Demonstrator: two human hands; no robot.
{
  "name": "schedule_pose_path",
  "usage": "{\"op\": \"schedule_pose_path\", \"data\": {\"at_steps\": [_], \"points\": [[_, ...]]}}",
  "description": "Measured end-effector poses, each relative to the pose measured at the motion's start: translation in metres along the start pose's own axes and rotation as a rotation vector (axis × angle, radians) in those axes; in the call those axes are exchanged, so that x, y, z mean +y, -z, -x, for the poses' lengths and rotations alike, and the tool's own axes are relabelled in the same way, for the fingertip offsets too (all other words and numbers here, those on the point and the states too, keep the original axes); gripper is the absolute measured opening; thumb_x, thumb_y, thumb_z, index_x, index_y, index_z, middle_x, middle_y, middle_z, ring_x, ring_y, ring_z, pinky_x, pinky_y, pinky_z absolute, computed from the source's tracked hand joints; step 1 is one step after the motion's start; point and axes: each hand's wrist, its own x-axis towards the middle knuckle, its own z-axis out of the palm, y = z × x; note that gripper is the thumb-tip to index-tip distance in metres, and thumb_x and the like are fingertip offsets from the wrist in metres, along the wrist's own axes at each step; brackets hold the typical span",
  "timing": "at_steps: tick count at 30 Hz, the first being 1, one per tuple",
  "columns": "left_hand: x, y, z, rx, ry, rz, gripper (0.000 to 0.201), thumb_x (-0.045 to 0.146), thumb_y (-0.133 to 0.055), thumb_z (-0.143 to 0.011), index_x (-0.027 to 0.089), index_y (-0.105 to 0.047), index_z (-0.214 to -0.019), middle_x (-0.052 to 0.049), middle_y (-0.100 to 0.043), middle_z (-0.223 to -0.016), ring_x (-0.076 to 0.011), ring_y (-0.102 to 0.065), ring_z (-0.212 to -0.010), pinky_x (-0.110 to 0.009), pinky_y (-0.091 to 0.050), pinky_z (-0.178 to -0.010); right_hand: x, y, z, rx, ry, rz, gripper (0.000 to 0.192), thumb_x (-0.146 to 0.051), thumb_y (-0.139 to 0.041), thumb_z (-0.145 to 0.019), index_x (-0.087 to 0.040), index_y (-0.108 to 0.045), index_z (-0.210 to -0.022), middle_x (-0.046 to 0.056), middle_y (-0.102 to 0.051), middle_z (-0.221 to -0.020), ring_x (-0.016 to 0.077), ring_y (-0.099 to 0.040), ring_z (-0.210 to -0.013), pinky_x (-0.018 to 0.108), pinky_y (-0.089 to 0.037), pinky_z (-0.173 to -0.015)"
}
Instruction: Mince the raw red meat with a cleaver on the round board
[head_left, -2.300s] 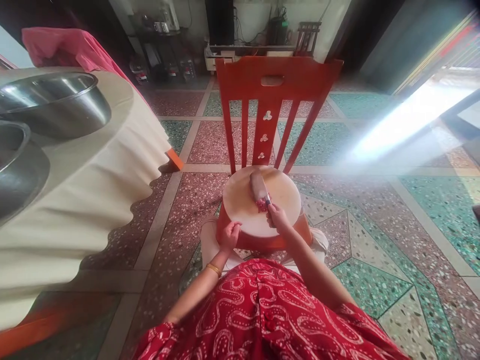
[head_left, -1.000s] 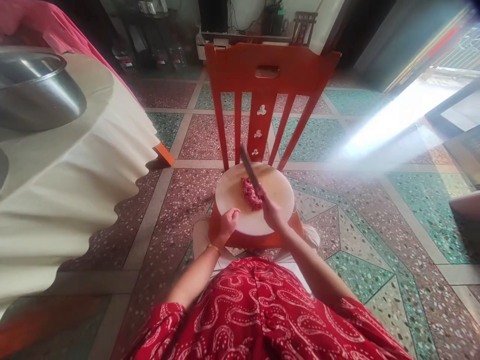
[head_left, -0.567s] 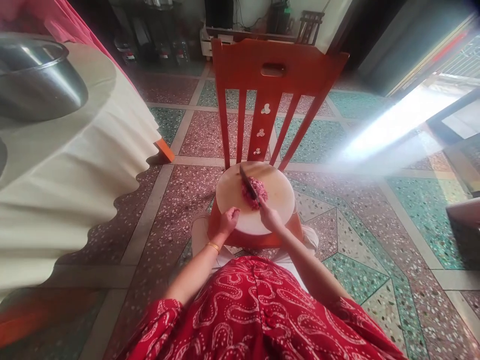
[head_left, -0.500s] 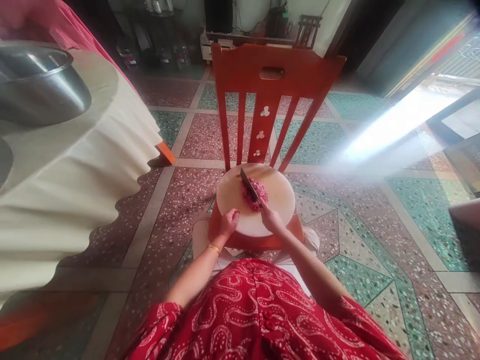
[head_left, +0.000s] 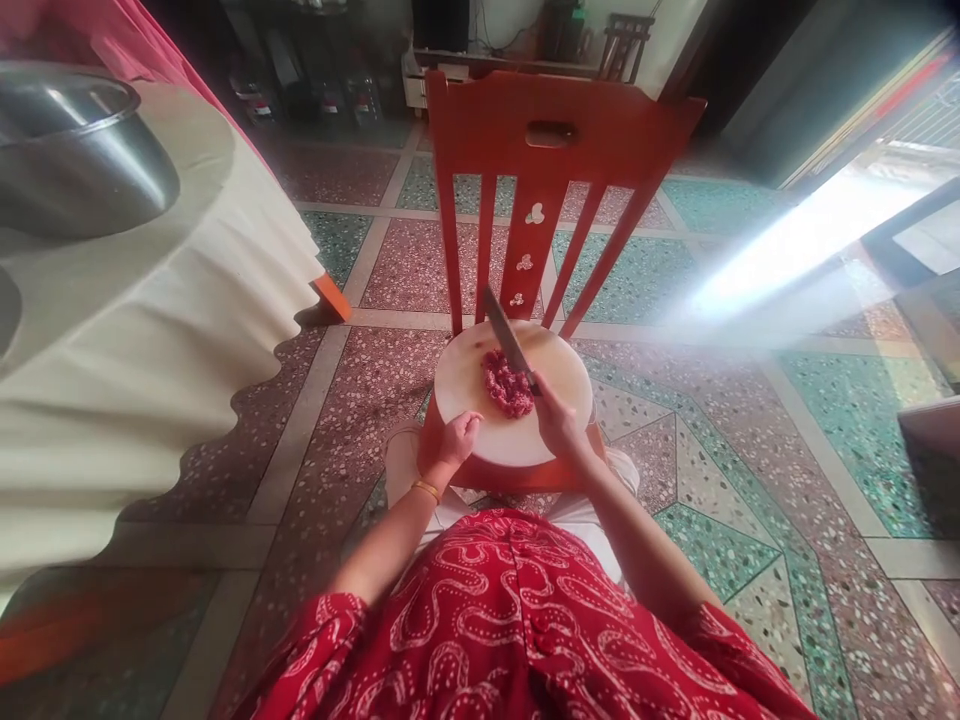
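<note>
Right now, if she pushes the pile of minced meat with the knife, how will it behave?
The minced meat looks soft and lumpy, so it would probably smear and spread, not slide whole. It likely sticks to the knife blade. The round board is flat, so nothing should roll.

Pale matt wooden chopping board [head_left: 559,375], shiny metal knife blade [head_left: 504,332], glossy steel bowl [head_left: 82,150], cream cloth tablecloth [head_left: 150,330], speckled polished stone floor [head_left: 750,470]

A person in a red dress [head_left: 517,620] patterned with white dotted swirls, its loose sleeves ending above the elbow, a row of red buttons down the front, and a gold bangle [head_left: 426,489] on the left wrist.
</note>
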Motion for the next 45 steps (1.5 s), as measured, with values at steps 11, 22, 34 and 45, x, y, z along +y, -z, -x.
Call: {"op": "schedule_pose_path", "data": {"at_steps": [11, 22, 34, 45], "points": [[0.001, 0.001, 0.001, -0.001, -0.023, 0.005, 0.021, 0.021, -0.043, -0.083, 0.017, -0.063, -0.084, -0.003, -0.065, -0.077, -0.0122, -0.057, -0.068, -0.021, -0.043, -0.064, 0.01, 0.005, -0.003, -0.018, -0.079, -0.033, 0.049, -0.029, -0.034, -0.092, -0.023, -0.036, -0.141, 0.007, -0.066, -0.11, 0.0211, -0.064, -0.094, 0.033, -0.048, -0.085], [-0.003, -0.001, 0.001, -0.002, -0.012, 0.0, 0.021, 0.02, -0.043, -0.083, 0.017, -0.064, -0.084, -0.002, -0.064, -0.074, -0.0115, -0.056, -0.065, -0.021, -0.043, -0.063, 0.006, 0.002, -0.004, -0.039, -0.068, -0.062, 0.048, -0.027, -0.037, -0.09, -0.023, -0.04, -0.138, 0.007, -0.066, -0.11, 0.0209, -0.065, -0.094, 0.032, -0.05, -0.083], [-0.007, -0.002, 0.001, -0.003, -0.005, 0.007, 0.022, 0.023, -0.043, -0.083, 0.017, -0.064, -0.086, -0.002, -0.064, -0.074, -0.012, -0.057, -0.066, -0.021, -0.044, -0.063, 0.006, -0.002, -0.006, 0.021, -0.057, -0.049, 0.051, -0.028, -0.036, -0.09, -0.023, -0.034, -0.141, 0.007, -0.063, -0.116, 0.0221, -0.062, -0.101, 0.034, -0.048, -0.087], [0.003, 0.003, 0.003, -0.017, -0.002, 0.004, 0.021, 0.021, -0.044, -0.083, 0.017, -0.065, -0.087, -0.003, -0.065, -0.077, -0.0125, -0.057, -0.068, -0.021, -0.043, -0.063, 0.001, -0.008, -0.016, -0.058, -0.09, -0.04, 0.05, -0.03, -0.034, -0.091, -0.025, -0.036, -0.14, 0.005, -0.068, -0.106, 0.0201, -0.065, -0.09, 0.031, -0.049, -0.081]]}}
